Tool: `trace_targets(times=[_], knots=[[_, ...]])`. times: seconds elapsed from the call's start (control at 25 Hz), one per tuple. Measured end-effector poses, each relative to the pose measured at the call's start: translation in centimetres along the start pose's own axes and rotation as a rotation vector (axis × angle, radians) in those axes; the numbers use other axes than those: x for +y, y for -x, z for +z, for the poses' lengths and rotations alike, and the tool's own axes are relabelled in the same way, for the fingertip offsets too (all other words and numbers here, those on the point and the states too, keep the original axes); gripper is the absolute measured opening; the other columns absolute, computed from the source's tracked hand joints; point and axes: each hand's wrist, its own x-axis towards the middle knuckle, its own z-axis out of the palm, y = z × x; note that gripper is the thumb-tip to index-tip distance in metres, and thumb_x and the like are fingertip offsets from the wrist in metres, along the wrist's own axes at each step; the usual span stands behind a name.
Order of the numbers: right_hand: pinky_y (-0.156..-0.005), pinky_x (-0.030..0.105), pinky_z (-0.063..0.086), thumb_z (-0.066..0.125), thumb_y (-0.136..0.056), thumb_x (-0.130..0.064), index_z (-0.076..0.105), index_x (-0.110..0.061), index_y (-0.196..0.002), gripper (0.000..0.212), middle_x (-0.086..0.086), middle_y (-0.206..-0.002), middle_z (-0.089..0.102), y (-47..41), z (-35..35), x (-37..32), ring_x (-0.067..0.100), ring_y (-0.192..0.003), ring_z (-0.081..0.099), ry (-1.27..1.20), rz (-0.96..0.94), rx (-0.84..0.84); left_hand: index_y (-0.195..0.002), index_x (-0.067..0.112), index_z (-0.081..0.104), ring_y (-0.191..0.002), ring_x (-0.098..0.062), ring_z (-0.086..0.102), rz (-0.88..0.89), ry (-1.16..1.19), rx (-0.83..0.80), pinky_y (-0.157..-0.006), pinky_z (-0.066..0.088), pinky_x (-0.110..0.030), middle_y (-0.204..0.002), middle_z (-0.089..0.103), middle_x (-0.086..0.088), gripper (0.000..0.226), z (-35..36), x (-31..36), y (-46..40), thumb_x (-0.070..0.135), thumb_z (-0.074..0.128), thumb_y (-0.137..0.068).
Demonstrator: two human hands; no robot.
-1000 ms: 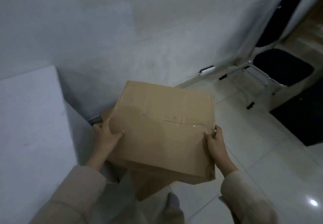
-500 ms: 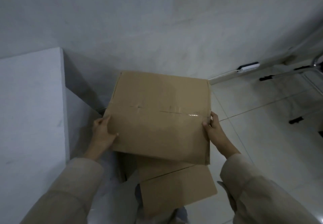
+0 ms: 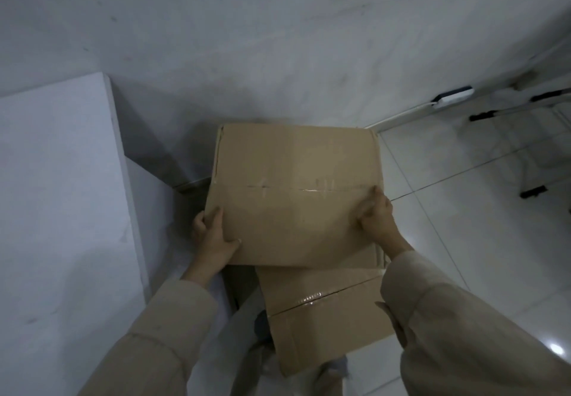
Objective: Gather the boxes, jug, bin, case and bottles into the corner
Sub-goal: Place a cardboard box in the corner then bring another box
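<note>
While the upper box (image 3: 296,191) is held over the corner, its near part overlaps the lower box (image 3: 324,312), which sticks out toward the person. Left hand (image 3: 213,238) grips the upper box's left edge, thumb on top. Right hand (image 3: 375,213) grips its right edge, fingers curled onto the lid. Whether it already rests on the lower box: cannot tell. Risk, judged: released with this offset, the upper box could tip or slide off toward the white block (image 3: 61,210) left of it. Taped lid seams look smooth, so slipping is plausible.
</note>
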Motion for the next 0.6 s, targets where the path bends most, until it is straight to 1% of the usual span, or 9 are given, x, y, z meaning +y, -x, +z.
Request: trace_targets(times=[0.04,0.12,0.2,0.24,0.32,0.48,0.6], knots=[[-0.112,0.056,0.024,0.043,-0.088,-0.007,0.014,-0.016,-0.146,0.065,0.019,-0.153,0.011,0.5,0.0,-0.3,0.039,-0.138,0.022,0.028,0.009,-0.007,-0.143,0.012,0.024,-0.14,-0.035,0.003,-0.01,-0.024,0.005,-0.117,0.018,-0.041,-0.152,-0.004,-0.016,0.073,0.0,0.5,0.1,0.016,0.064,-0.082],[-0.112,0.054,0.025,0.042,-0.089,-0.009,0.023,-0.013,-0.143,0.058,0.018,-0.153,0.013,1.7,-0.3,-0.8,0.038,-0.138,0.023,0.022,-0.004,-0.034,-0.138,0.013,0.036,-0.141,-0.036,0.002,0.004,-0.066,0.031,-0.117,0.017,-0.039,-0.154,-0.004,-0.016,0.063,-0.2,1.7,0.5,0.022,0.064,-0.082],[-0.113,0.043,0.027,0.043,-0.09,-0.004,0.028,-0.01,-0.142,0.055,0.017,-0.152,0.021,3.5,-1.0,-0.9,0.034,-0.137,0.027,-0.007,-0.071,-0.092,-0.135,0.016,0.041,-0.14,-0.036,0.006,0.053,-0.096,0.021,-0.115,0.017,-0.035,-0.153,0.003,-0.017,0.058,-0.5,3.2,1.3,0.026,0.063,-0.083],[-0.11,0.038,0.028,0.043,-0.089,-0.002,0.029,-0.01,-0.141,0.054,0.015,-0.15,0.025,4.5,-1.4,-1.0,0.031,-0.137,0.029,-0.009,-0.096,-0.127,-0.135,0.017,0.042,-0.141,-0.034,0.007,0.086,-0.115,-0.001,-0.114,0.016,-0.033,-0.153,0.006,-0.017,0.057,-0.5,3.8,1.8,0.028,0.062,-0.083],[-0.107,0.032,0.029,0.045,-0.09,-0.003,0.033,-0.012,-0.14,0.053,0.012,-0.149,0.032,6.6,-2.4,-0.9,0.027,-0.136,0.032,-0.007,-0.123,-0.166,-0.132,0.021,0.044,-0.142,-0.031,0.008,0.169,-0.157,-0.032,-0.113,0.014,-0.031,-0.153,0.01,-0.016,0.052,-0.7,5.4,3.0,0.03,0.061,-0.084],[-0.109,0.032,0.029,0.049,-0.091,-0.009,0.042,-0.015,-0.134,0.044,0.009,-0.145,0.039,10.5,-4.9,-0.6,0.023,-0.135,0.035,-0.051,-0.169,-0.158,-0.124,0.02,0.051,-0.141,-0.029,0.012,0.281,-0.124,-0.03,-0.11,0.017,-0.034,-0.153,0.017,-0.011,0.04,-1.1,8.2,6.3,0.024,0.06,-0.085],[-0.108,0.032,0.031,0.049,-0.092,-0.011,0.045,-0.017,-0.13,0.039,0.008,-0.143,0.042,14.5,-7.5,0.9,0.021,-0.133,0.037,-0.069,-0.208,-0.108,-0.12,0.018,0.054,-0.139,-0.029,0.015,0.366,-0.105,-0.032,-0.109,0.016,-0.033,-0.15,0.024,-0.01,0.037,-1.1,9.7,9.8,0.019,0.061,-0.084]])
